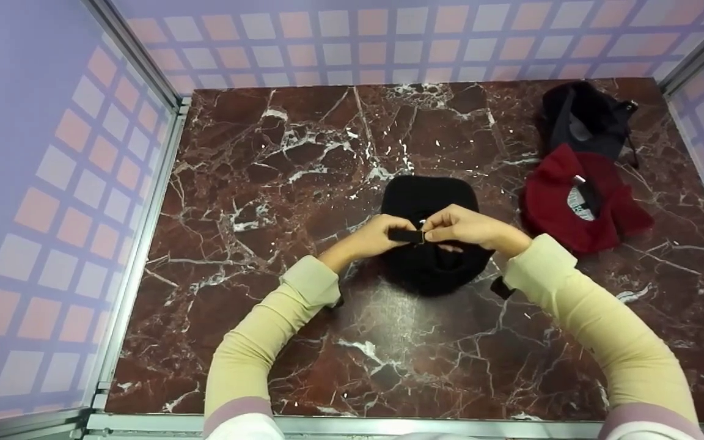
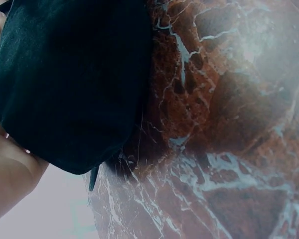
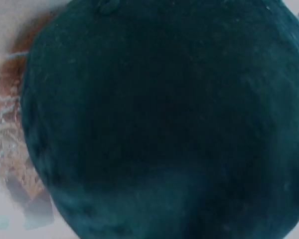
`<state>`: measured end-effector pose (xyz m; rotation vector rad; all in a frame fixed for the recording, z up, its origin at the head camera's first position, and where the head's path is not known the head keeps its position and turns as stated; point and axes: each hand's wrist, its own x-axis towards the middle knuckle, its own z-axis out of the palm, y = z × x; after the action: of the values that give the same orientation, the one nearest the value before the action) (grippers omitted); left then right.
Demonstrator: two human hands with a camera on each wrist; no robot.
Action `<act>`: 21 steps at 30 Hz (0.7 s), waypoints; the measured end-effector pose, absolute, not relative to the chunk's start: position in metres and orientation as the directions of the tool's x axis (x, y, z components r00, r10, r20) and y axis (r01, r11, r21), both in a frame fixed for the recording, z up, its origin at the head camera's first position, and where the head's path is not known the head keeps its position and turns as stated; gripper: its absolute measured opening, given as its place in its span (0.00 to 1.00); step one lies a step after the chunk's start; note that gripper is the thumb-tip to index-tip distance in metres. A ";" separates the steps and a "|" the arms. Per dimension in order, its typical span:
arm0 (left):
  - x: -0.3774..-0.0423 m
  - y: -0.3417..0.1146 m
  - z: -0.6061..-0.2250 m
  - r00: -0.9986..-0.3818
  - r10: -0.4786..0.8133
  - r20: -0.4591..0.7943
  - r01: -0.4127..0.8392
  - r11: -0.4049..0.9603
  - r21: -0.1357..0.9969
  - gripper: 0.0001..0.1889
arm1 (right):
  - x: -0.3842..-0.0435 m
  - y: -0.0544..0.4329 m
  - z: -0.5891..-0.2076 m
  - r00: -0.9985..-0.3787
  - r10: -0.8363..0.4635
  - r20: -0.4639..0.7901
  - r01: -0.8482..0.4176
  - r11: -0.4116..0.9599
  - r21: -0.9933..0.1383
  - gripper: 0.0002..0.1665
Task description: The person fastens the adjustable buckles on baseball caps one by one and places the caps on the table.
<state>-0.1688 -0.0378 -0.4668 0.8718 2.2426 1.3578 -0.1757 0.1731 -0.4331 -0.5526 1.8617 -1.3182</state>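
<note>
A black cap [image 1: 428, 190] is between both hands in the head view, its brim toward the far wall. Its strap [image 1: 402, 235] crosses over the cap, with a small metal buckle [image 1: 423, 237] on it. My left hand [image 1: 369, 237] pinches the strap on the left. From the other side my right hand [image 1: 468, 229] pinches it by the buckle, thumb and forefinger together. The cap's dark cloth [image 2: 74, 84] hides most of the left hand [image 2: 12, 172] in the left wrist view. In the right wrist view the crown [image 3: 164, 109] fills the frame and covers the right fingers.
On the right of the marble-patterned table [image 1: 254, 232] lies a red cap [image 1: 547, 201], its opening facing up. Behind it, touching or overlapping in this view, is a dark navy cap [image 1: 590, 131]. Checked panels [image 1: 340, 36] wall in the back and sides.
</note>
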 end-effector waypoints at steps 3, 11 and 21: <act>-0.169 -0.040 -0.468 -0.735 0.678 -0.003 0.311 0.342 0.887 0.07 | -0.177 0.181 -0.431 -0.589 -0.730 -0.348 0.094 0.365 -0.926 0.15; -0.170 -0.043 -0.469 -0.723 0.691 -0.003 0.309 0.328 0.893 0.07 | -0.181 0.193 -0.433 -0.569 -0.762 -0.310 0.013 0.369 -0.929 0.10; -0.170 -0.043 -0.468 -0.693 0.718 0.068 0.403 0.306 0.862 0.07 | -0.179 0.184 -0.439 -0.630 -0.725 -0.278 -0.043 0.390 -0.920 0.10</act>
<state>-0.1703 -0.0427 -0.4676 1.0085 2.2495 1.3381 -0.1786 0.1844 -0.4390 -0.6574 1.9645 -1.2728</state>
